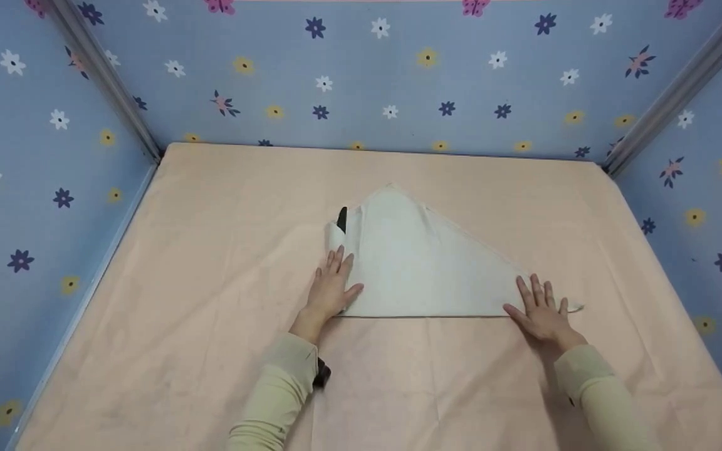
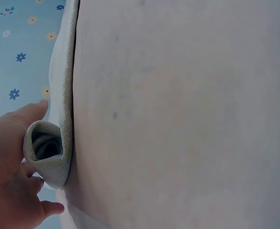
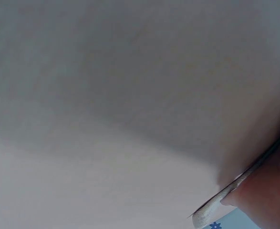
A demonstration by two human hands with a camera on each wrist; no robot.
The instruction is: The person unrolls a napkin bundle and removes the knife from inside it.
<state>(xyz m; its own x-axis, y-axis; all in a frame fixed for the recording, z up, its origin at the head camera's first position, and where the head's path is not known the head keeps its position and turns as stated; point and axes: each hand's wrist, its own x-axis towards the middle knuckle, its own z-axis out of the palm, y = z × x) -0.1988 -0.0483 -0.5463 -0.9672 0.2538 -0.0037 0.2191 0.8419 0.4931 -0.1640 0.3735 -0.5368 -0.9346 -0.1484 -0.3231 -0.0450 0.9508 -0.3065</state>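
A pale, off-white cloth (image 1: 423,263) lies folded on the table, its top coming to a point and its near edge straight. Its left end is a roll (image 1: 336,237), with a black piece (image 1: 342,219) poking out at the far end. Across that roll rests my left hand (image 1: 329,291), fingers extended. The left wrist view shows the roll's near end (image 2: 43,148) with layers coiled inside, beside the left hand (image 2: 8,167). My right hand (image 1: 543,313) presses the cloth's right corner with spread fingers. In the right wrist view, only part of the right hand (image 3: 264,195) appears, at the cloth's edge.
A peach-coloured cover (image 1: 229,225) with creases lies over the table. Blue flowered panels (image 1: 361,81) stand at the back and both sides, with grey posts (image 1: 110,81) at the back corners.
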